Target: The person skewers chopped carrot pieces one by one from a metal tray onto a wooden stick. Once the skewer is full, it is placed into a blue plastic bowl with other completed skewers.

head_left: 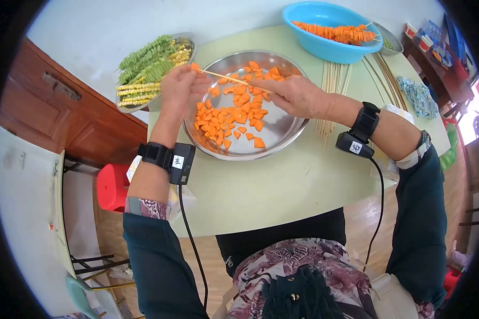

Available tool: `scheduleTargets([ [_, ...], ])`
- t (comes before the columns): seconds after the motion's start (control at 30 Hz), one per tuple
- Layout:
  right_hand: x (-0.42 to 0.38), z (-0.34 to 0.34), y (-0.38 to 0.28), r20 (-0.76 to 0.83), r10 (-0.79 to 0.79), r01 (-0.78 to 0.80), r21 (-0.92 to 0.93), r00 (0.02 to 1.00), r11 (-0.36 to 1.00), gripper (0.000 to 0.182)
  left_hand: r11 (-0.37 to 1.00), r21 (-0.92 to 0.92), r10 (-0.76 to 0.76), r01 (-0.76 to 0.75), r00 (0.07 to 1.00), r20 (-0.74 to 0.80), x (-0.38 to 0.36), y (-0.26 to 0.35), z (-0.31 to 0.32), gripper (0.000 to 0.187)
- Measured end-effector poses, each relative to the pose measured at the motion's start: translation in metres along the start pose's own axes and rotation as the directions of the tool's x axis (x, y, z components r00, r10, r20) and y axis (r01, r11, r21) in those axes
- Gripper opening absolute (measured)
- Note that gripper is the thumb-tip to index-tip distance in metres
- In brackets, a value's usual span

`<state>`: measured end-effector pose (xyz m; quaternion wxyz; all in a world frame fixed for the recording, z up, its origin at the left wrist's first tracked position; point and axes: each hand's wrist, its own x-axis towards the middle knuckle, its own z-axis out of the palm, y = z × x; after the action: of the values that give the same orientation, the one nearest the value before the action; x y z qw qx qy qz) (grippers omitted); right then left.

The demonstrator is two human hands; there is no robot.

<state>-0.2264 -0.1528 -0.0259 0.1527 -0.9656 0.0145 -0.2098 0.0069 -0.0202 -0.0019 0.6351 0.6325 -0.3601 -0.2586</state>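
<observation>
On the table (pixel 261 186), a steel basin (pixel 239 156) holds loose orange chunks (pixel 213 118). The right hand (pixel 298 95) grips a stick; the left hand (pixel 183 87) pinches an orange piece. Pushing too hard or off-line could jab the left fingertips. The thin stick (pixel 223 76) spans between the hands over the basin's far side, its left end at the orange piece (pixel 195 66).
</observation>
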Motion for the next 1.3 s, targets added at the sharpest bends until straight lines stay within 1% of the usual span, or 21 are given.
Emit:
scheduleTargets([
  [0.17, 0.000, 0.001, 0.001, -0.006, -0.002, 0.002, 0.014, 1.000, 1.000, 0.041, 0.999, 0.040, 0.017, -0.017, 1.000, -0.006, 0.002, -0.005, -0.001, 0.019],
  [0.27, 0.000, 0.002, 0.000, 0.022, 0.040, -0.039, -0.015, 0.999, 0.999, 0.041, 0.999, 0.033, 0.025, -0.025, 1.000, 0.008, 0.003, -0.005, -0.002, 0.019],
  [0.37, 0.000, 0.002, -0.002, 0.035, 0.066, -0.065, -0.029, 0.997, 0.997, 0.042, 0.995, 0.082, 0.051, -0.051, 0.999, 0.010, 0.000, -0.003, 0.000, 0.018],
  [0.43, -0.001, 0.003, -0.004, -0.025, 0.024, -0.024, -0.029, 0.999, 0.999, 0.040, 0.986, 0.141, 0.092, -0.091, 0.996, 0.000, -0.001, -0.002, 0.001, 0.017],
  [0.47, -0.002, 0.003, -0.005, -0.027, 0.023, -0.024, -0.031, 0.999, 0.999, 0.040, 0.986, 0.141, 0.095, -0.094, 0.996, 0.001, 0.000, -0.003, 0.001, 0.017],
  [0.53, -0.002, 0.002, -0.009, -0.010, 0.060, -0.061, -0.072, 0.998, 0.996, 0.041, 0.971, 0.199, 0.138, -0.132, 0.990, -0.013, 0.001, -0.006, 0.001, 0.016],
  [0.77, -0.001, 0.003, -0.016, 0.000, 0.086, -0.086, -0.056, 0.996, 0.995, 0.040, 0.951, 0.205, 0.241, -0.232, 0.970, -0.020, 0.007, -0.014, -0.002, 0.013],
  [0.83, 0.000, 0.003, -0.019, 0.021, 0.091, -0.089, -0.061, 0.996, 0.994, 0.038, 0.901, 0.349, 0.283, -0.258, 0.959, -0.023, 0.009, -0.014, -0.006, 0.011],
  [0.97, 0.000, 0.000, -0.021, 0.032, 0.093, -0.091, -0.047, 0.995, 0.995, 0.039, 0.918, 0.297, 0.286, -0.262, 0.957, -0.038, 0.007, -0.014, -0.002, 0.009],
  [1.03, 0.000, 0.000, -0.021, 0.060, 0.104, -0.101, -0.049, 0.993, 0.994, 0.041, 0.937, 0.240, 0.278, -0.253, 0.957, -0.077, 0.008, -0.016, -0.001, 0.010],
  [1.13, 0.000, 0.000, -0.024, 0.084, 0.114, -0.106, -0.087, 0.990, 0.990, 0.043, 0.939, 0.210, 0.295, -0.274, 0.952, -0.077, 0.008, -0.016, 0.000, 0.010],
  [1.23, -0.001, -0.001, -0.025, 0.100, 0.123, -0.114, -0.088, 0.987, 0.990, 0.043, 0.948, 0.172, 0.284, -0.269, 0.956, -0.069, 0.008, -0.015, 0.000, 0.012],
  [1.3, -0.001, 0.001, -0.023, 0.087, 0.106, -0.098, -0.094, 0.990, 0.991, 0.045, 0.952, 0.153, 0.279, -0.266, 0.957, -0.073, 0.007, -0.015, 0.000, 0.012],
])
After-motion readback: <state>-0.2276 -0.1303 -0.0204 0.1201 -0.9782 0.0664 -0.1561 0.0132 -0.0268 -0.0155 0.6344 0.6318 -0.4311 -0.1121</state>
